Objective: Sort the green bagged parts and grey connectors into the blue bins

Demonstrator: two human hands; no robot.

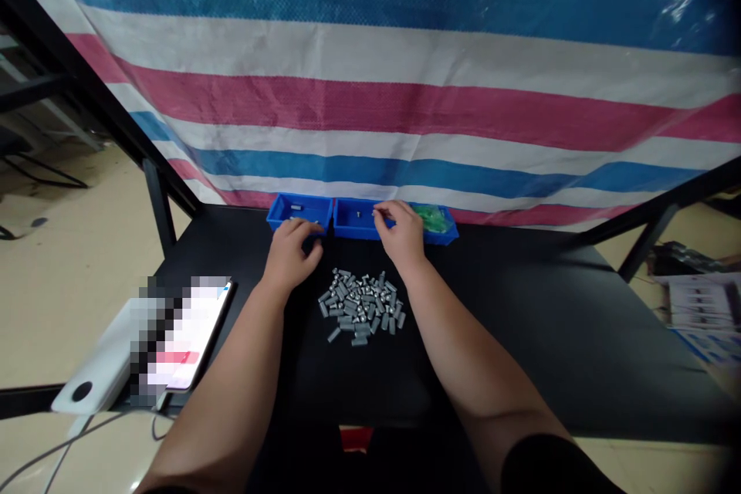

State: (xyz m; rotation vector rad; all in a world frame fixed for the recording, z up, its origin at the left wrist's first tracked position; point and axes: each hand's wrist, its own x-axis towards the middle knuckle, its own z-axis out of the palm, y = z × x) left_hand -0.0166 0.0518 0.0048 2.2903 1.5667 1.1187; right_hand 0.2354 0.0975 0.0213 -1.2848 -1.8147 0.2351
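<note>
My left hand (291, 252) is over the front edge of the left blue bin (276, 204), fingers curved and thumb apart from them, with nothing visible between. Small grey cylinders lie in that bin. Above the middle blue bin (354, 230), my right hand (400, 231) has its thumb and forefinger brought together in a pinch; whatever is at the tips is too small to make out. A small metal piece (358, 214) lies inside this bin. Between my forearms, a pile of small grey cylinders and shiny metal pieces (362, 305) is spread on the black table (503, 309).
Green items in clear plastic (431, 218) fill the right blue bin (453, 233). A lit phone (200, 332) and a white power bank (96, 363) with cables lie at the left edge. A striped sheet (370, 108) hangs behind the bins, with black frame posts at both sides.
</note>
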